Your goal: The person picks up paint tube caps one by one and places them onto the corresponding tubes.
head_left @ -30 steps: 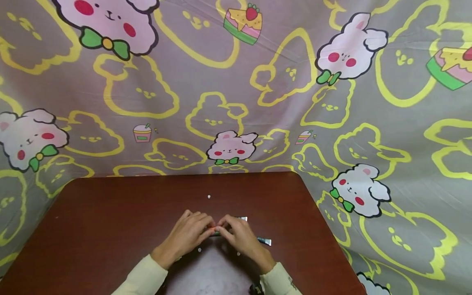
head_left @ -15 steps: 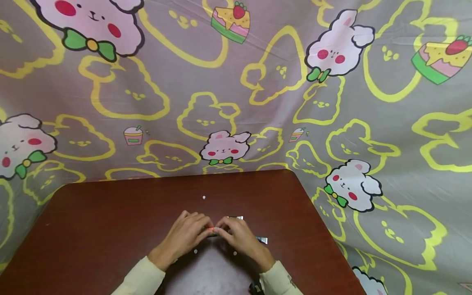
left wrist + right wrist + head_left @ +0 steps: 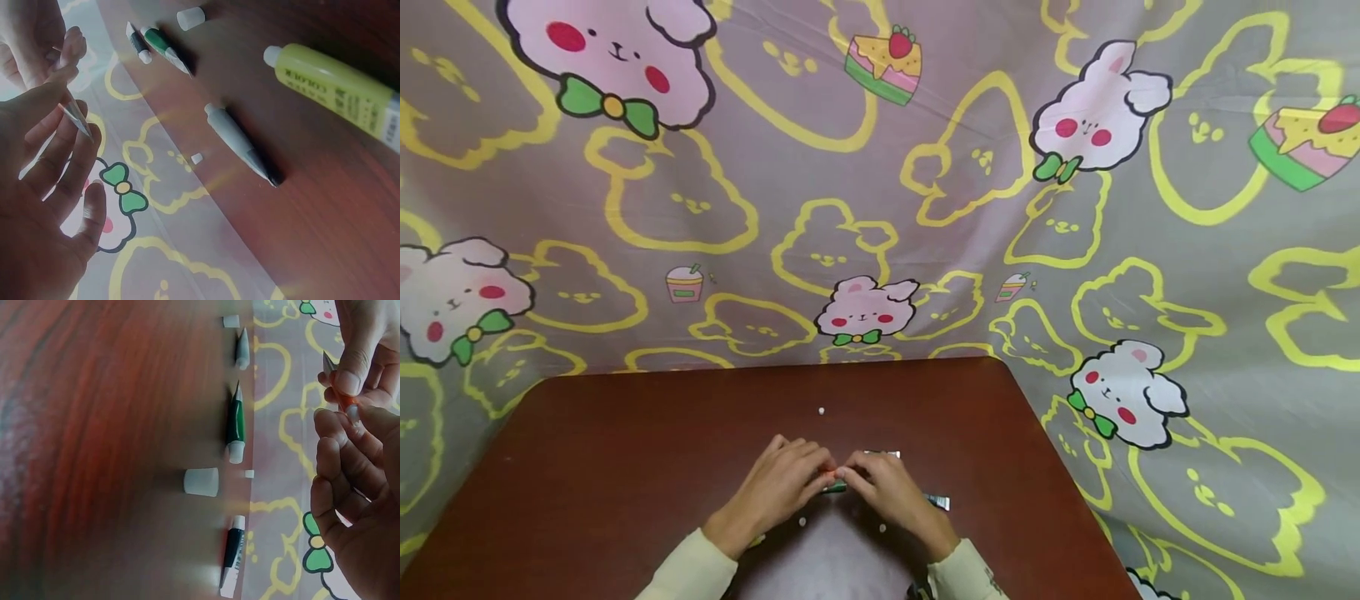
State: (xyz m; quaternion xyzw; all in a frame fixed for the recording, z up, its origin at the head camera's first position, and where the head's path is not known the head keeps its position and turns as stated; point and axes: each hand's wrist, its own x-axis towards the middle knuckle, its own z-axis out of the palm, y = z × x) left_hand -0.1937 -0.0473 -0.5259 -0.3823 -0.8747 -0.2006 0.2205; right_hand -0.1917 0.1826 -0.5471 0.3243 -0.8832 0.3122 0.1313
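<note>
My left hand (image 3: 782, 482) holds a small orange paint tube (image 3: 345, 399) between thumb and fingers. The tube's pointed silver tail (image 3: 76, 117) shows between my left fingers in the left wrist view. With thumb and fingertips, my right hand (image 3: 887, 487) pinches the white cap end (image 3: 353, 413) of that tube. Both hands meet just above the table, and fingers hide part of the tube. A green paint tube (image 3: 236, 422) lies on the table below the hands. Another tube with a dark body (image 3: 233, 553) lies near my right hand.
A yellow paint tube (image 3: 337, 94) lies near my left wrist, and a grey tube (image 3: 237, 140) lies beyond it. Small white caps (image 3: 822, 410), (image 3: 802, 522), (image 3: 882, 527) are scattered on the brown table (image 3: 647, 442). A patterned cloth (image 3: 752, 167) hangs behind.
The head view has shifted slightly. Both hands stay together on the orange tube, with only small finger movements; more of the green tube shows beneath them.
</note>
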